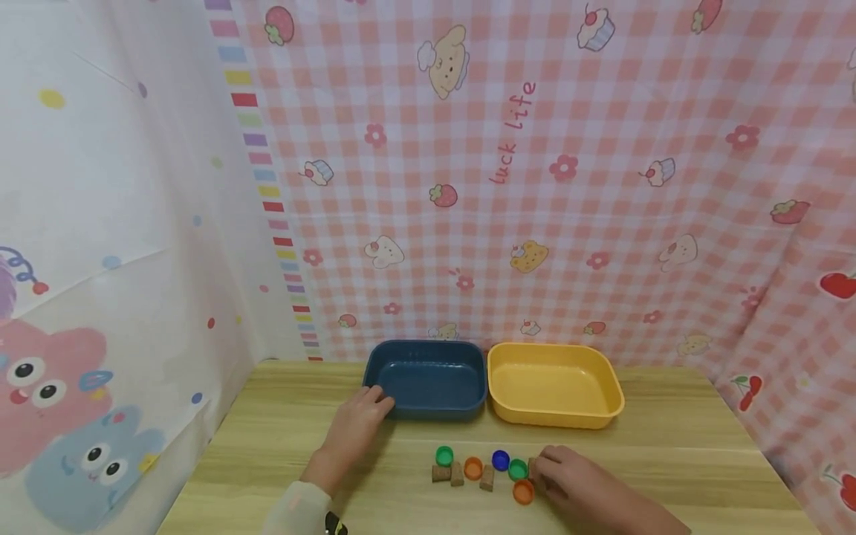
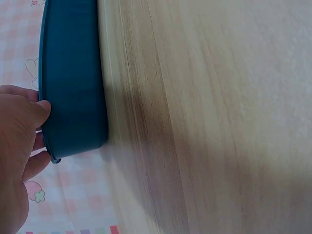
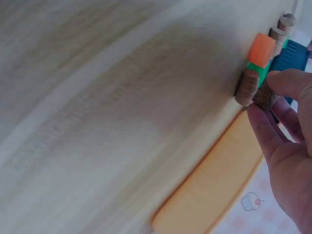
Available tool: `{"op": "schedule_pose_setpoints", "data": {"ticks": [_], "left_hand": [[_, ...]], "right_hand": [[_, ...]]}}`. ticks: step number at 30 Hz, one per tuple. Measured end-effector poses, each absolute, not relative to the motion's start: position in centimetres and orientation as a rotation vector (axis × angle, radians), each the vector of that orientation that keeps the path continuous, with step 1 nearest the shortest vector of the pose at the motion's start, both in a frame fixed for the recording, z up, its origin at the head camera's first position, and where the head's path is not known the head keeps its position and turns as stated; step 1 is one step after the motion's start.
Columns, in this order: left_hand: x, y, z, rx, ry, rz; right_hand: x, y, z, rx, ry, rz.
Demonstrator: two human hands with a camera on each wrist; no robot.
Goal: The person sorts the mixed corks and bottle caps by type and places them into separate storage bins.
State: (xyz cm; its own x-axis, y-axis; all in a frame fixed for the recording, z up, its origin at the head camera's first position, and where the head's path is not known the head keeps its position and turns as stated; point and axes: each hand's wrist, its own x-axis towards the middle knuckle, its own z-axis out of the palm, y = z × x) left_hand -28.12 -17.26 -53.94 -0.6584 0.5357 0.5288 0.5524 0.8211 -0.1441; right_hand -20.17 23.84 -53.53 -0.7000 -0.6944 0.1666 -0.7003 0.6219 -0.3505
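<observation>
Cork point(image 3: 266, 97) sits in the right hand point(image 3: 294, 156), whose grip is narrowed to a pinch between thumb and fingertips. Crowding it are a second cork point(image 3: 247, 87), a green cap point(image 1: 518, 469) and an orange cap point(image 1: 523, 492); a blue cap point(image 1: 500, 461) and more caps and corks stretch leftward along the bench point(image 1: 702, 446). The left hand point(image 1: 357, 420) grips the rim of a blue tray point(image 1: 435, 414) at its near left corner. A yellow tray point(image 1: 558, 418) stands just beside that, before a checked cloth point(image 1: 414, 163). From the head, the right fingers hide much there; whether the sliver of cork showing is the pinched one, I cannot tell. Both wrist views cut off the blue tray.
</observation>
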Motion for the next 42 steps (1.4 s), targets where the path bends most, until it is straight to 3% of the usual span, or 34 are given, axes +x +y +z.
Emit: {"op": "schedule_pose_setpoints", "data": {"ticks": [7, 18, 42], "left_hand": [[-28.0, -17.2, -53.8, -0.791, -2.436, -0.065], [-28.3, -17.2, -54.0, -0.777, -2.426, -0.050], [-28.8, -17.6, -54.5, -0.811, -2.364, -0.062]], "right_hand": [[-20.9, 23.2, -52.6, 1.336, -2.486, 0.484], [-22.6, 22.2, -49.7, 1.416, -2.476, 0.498], [-24.3, 20.5, -48.4, 1.264, -2.438, 0.418]]}}
